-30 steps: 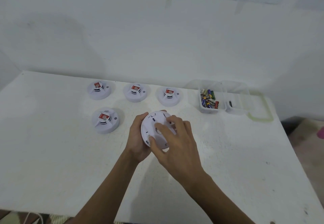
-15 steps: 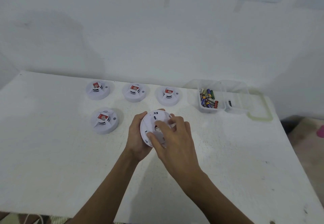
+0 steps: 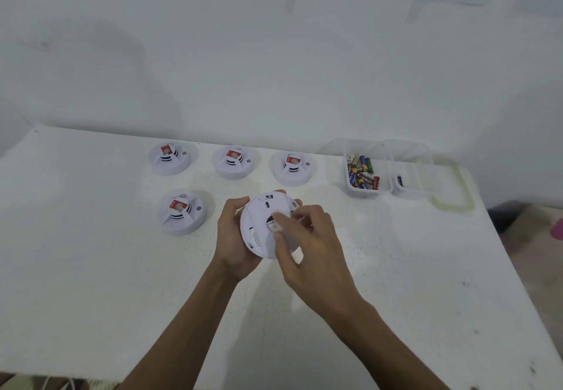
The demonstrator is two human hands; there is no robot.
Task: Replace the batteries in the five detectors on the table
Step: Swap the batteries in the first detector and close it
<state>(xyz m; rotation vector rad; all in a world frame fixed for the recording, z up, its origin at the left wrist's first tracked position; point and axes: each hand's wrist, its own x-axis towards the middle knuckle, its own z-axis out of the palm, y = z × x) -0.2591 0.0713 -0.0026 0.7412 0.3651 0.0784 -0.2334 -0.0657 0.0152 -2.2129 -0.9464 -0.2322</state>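
Observation:
My left hand (image 3: 234,237) grips a round white detector (image 3: 259,225) by its left edge, back side turned up toward me above the table. My right hand (image 3: 307,243) lies over the detector's right half, and its fingertips pinch at a small dark opening near the middle of the back. Several other white detectors stand face up with red labels: three in a back row (image 3: 169,158) (image 3: 234,162) (image 3: 293,167) and one in front at the left (image 3: 181,212). What my right fingers hold is hidden.
A clear plastic box (image 3: 356,190) with several loose batteries (image 3: 362,173) stands at the back right of the white table (image 3: 91,267). Beside it sits a second clear box (image 3: 411,188) and a pale lid (image 3: 454,197). The table's right edge drops to the floor.
My right hand's fingers have slid from the detector's rim toward the middle of its back. The detector has tilted slightly in my left hand.

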